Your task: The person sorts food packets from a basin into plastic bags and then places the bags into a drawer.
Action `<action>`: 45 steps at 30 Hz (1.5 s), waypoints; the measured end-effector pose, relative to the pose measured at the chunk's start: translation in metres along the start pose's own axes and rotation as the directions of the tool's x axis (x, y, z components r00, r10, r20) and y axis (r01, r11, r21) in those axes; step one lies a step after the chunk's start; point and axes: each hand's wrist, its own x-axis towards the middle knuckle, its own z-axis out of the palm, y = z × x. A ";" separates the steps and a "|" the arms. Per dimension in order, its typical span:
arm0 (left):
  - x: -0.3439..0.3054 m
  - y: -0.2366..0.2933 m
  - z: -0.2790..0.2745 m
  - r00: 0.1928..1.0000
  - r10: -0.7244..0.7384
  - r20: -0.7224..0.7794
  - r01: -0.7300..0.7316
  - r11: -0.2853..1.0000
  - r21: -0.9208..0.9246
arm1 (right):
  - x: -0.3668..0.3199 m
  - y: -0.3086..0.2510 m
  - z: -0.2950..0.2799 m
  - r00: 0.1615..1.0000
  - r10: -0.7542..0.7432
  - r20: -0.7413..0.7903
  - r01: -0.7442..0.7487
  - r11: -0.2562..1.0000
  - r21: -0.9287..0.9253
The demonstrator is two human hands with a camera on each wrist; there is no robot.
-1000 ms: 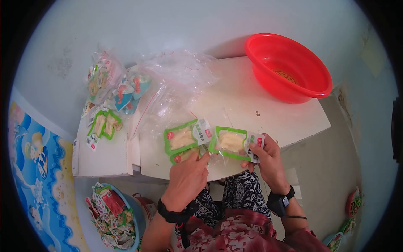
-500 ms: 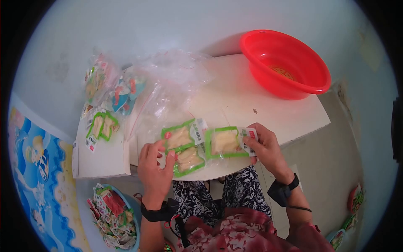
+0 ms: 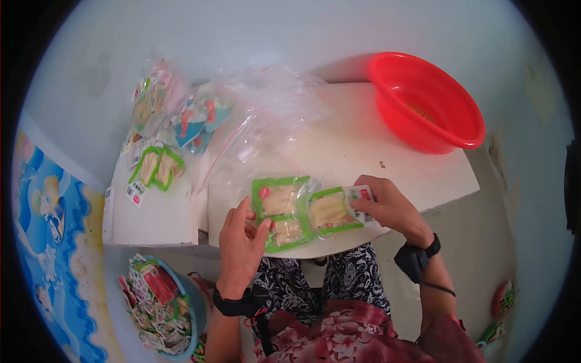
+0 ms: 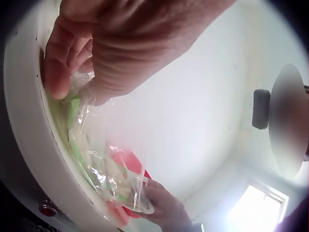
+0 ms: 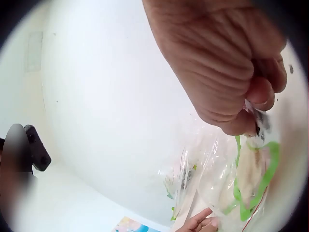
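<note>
A flat food packet [image 3: 330, 210] with a bright green border and pale contents lies low over the table's front edge. My right hand [image 3: 390, 209] pinches its white label end between thumb and fingers. The packet's other end overlaps a clear plastic zip bag [image 5: 212, 164]. Two similar packets, the upper one [image 3: 281, 199] and the lower one [image 3: 289, 232], lie side by side under the clear plastic. At their left edge my left hand [image 3: 240, 242] grips the bag, thumb on top. In the left wrist view crinkled plastic [image 4: 79, 87] shows between thumb and fingers.
Clear bags [image 3: 266, 97] spread over the back of the white table [image 3: 345, 139]. A red basin [image 3: 402, 124] stands at the back right. Two green-edged packets [image 3: 156, 167] and filled bags [image 3: 203, 118] lie left. A blue tub [image 3: 196, 302] full of packets is below left.
My left hand has moved from over the packets to their left edge and grips there. The right-hand packet has shifted close against the other two, clear plastic now over them.
</note>
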 end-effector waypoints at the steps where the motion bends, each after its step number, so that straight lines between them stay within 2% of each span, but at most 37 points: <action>1: -0.001 -0.002 0.000 1.000 -0.005 0.003 0.005 1.000 0.018 | -0.002 0.004 -0.002 0.999 -0.034 -0.037 0.032 0.999 -0.043; 2: -0.002 -0.001 0.000 0.982 0.163 -0.094 -0.142 0.971 0.194 | -0.004 0.006 -0.001 0.995 -0.068 -0.071 0.062 0.994 -0.086; 3: -0.001 0.007 0.000 0.928 0.338 -0.157 -0.260 0.889 0.377 | -0.007 0.002 0.000 0.998 -0.032 -0.055 0.032 0.999 -0.002; 4: -0.001 0.016 0.000 0.840 0.512 -0.178 -0.344 0.757 0.555 | -0.012 -0.007 0.003 0.999 0.002 -0.041 0.002 0.996 0.084; 7: -0.007 0.046 0.001 0.915 0.365 -0.169 -0.295 0.895 0.334 | -0.015 -0.015 0.014 0.998 0.068 0.004 -0.067 0.966 0.251; 10: -0.001 0.064 0.014 0.869 0.485 -0.098 -0.430 0.838 0.336 | -0.015 -0.021 0.021 0.997 0.071 0.025 -0.075 0.924 0.374; 13: 0.006 0.052 0.035 0.884 0.463 -0.068 -0.420 0.848 0.322 | -0.021 -0.015 0.026 0.995 0.095 -0.032 -0.072 0.899 0.432; 14: 0.006 0.051 0.037 0.908 0.413 -0.071 -0.383 0.886 0.260 | -0.023 -0.012 0.026 0.992 0.110 -0.068 -0.069 0.896 0.439; 16: 0.005 0.053 0.038 0.949 0.308 -0.064 -0.298 0.945 0.131 | -0.031 -0.012 0.025 0.993 0.112 -0.029 -0.089 0.899 0.430; 18: 0.007 0.062 0.044 0.912 0.399 -0.093 -0.385 0.912 0.140 | -0.038 -0.019 0.024 0.993 0.096 0.070 -0.116 0.914 0.389; 21: -0.001 0.088 0.056 0.861 0.503 -0.080 -0.495 0.864 0.093 | -0.033 -0.035 0.028 0.997 0.081 0.009 -0.078 0.924 0.374; 22: -0.004 0.096 0.062 0.843 0.532 -0.072 -0.528 0.846 0.068 | -0.027 -0.031 0.031 0.998 0.060 0.002 -0.056 0.922 0.384; 25: -0.007 0.108 0.081 0.819 0.559 -0.126 -0.571 0.816 -0.089 | -0.001 0.018 0.050 0.964 -0.265 -0.024 0.260 0.918 0.301; 26: -0.007 0.108 0.084 0.843 0.527 -0.106 -0.538 0.829 -0.155 | 0.002 0.026 0.049 0.953 -0.297 -0.053 0.301 0.930 0.212; 28: -0.006 0.104 0.095 0.840 0.531 -0.115 -0.543 0.822 -0.171 | 0.002 0.017 0.034 0.988 -0.097 0.118 0.084 0.991 0.107; 31: -0.010 0.103 0.097 0.837 0.540 -0.085 -0.537 0.783 -0.314 | 0.008 0.037 0.026 0.928 -0.334 0.169 0.299 0.933 0.200; 32: -0.013 0.101 0.093 0.837 0.543 -0.069 -0.526 0.762 -0.377 | 0.010 0.041 0.024 0.926 -0.321 0.197 0.266 0.928 0.260; 33: -0.016 0.097 0.086 0.801 0.589 -0.105 -0.594 0.759 -0.269 | 0.013 0.040 0.022 0.923 -0.312 0.226 0.232 0.919 0.319; 35: -0.024 0.083 0.062 0.715 0.682 -0.154 -0.694 0.719 -0.034 | 0.000 0.010 0.015 0.965 -0.032 0.258 -0.071 0.922 0.380; 36: -0.028 0.073 0.047 0.763 0.636 -0.114 -0.636 0.770 0.041 | -0.007 0.000 0.013 0.953 0.111 0.282 -0.224 0.885 0.408; 38: -0.034 0.053 0.016 0.848 0.529 -0.046 -0.511 0.837 0.196 | -0.008 0.000 0.009 0.939 0.160 0.303 -0.249 0.927 0.280; 39: -0.034 0.046 0.007 0.857 0.516 0.002 -0.499 0.828 0.255 | -0.008 0.001 0.008 0.932 0.184 0.311 -0.257 0.943 0.212; 41: -0.034 0.035 -0.006 0.873 0.480 0.091 -0.477 0.796 0.374 | -0.005 0.002 0.010 0.934 0.083 0.348 -0.153 0.972 0.177; 42: -0.037 0.030 -0.007 0.891 0.430 0.144 -0.453 0.823 0.343 | -0.004 0.002 0.011 0.929 0.035 0.369 -0.099 0.982 0.158; 43: -0.037 0.025 -0.004 0.884 0.435 0.169 -0.467 0.812 0.350 | -0.001 0.012 0.016 0.924 -0.134 0.357 0.101 0.989 0.109; 44: -0.037 0.021 -0.001 0.877 0.441 0.192 -0.481 0.801 0.356 | 0.007 0.029 0.024 0.886 -0.298 0.355 0.299 0.953 0.053; 45: -0.035 0.018 0.001 0.869 0.449 0.210 -0.495 0.789 0.363 | 0.012 0.026 0.028 0.813 -0.453 0.365 0.488 0.873 -0.004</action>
